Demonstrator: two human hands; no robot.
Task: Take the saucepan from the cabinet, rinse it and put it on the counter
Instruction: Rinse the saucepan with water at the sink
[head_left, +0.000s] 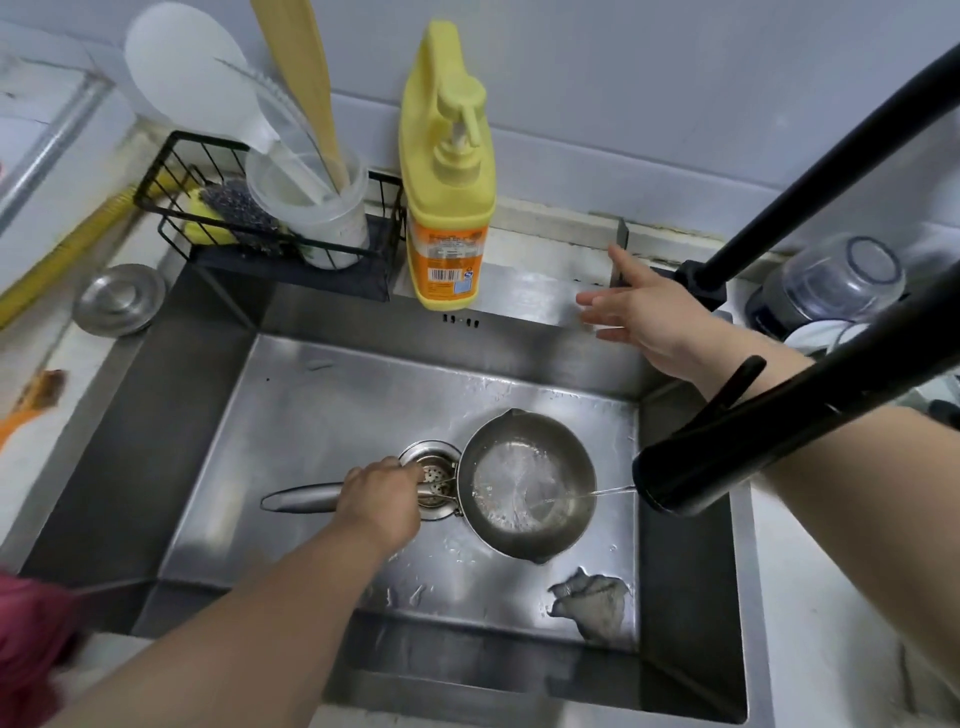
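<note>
A small steel saucepan (527, 486) is held low inside the steel sink (218, 405), next to the drain strainer (431, 480). My left hand (382, 496) is shut around its long handle, which points left. A thin stream of water runs from the black faucet head (691, 467) into the pan, and water pools in its bottom. My right hand (639, 312) is open with fingers spread, up at the sink's back rim beside the faucet base (701, 283).
A yellow dish-soap pump bottle (447, 208) stands on the back rim. A black wire rack (260, 218) holds a scrubber and a utensil cup. A grey rag (592, 605) lies in the sink's near right corner. A steel lid (118, 299) sits at left, an upturned glass bowl (831, 280) at right.
</note>
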